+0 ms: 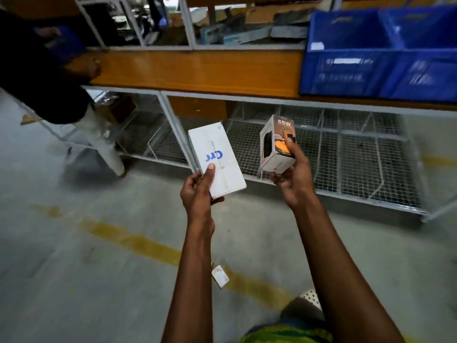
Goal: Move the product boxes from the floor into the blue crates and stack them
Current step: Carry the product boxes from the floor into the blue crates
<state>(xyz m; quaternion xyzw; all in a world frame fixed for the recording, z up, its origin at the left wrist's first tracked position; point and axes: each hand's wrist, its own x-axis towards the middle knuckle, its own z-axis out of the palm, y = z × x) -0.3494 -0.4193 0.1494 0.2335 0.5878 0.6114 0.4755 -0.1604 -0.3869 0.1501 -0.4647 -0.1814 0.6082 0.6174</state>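
My left grip and right grip are each holding a box in the air.
Nearest me, a small box is lying on the floor by the yellow line. The left grip is clamping a flat white box, thumb pressing on its face; the right is curling round an upright 65W box. Both are hanging before the wire shelf. Beyond, two blue crates are sitting side by side on the orange worktop, well apart from my boxes. A blurred person in a dark top is standing at its left end.
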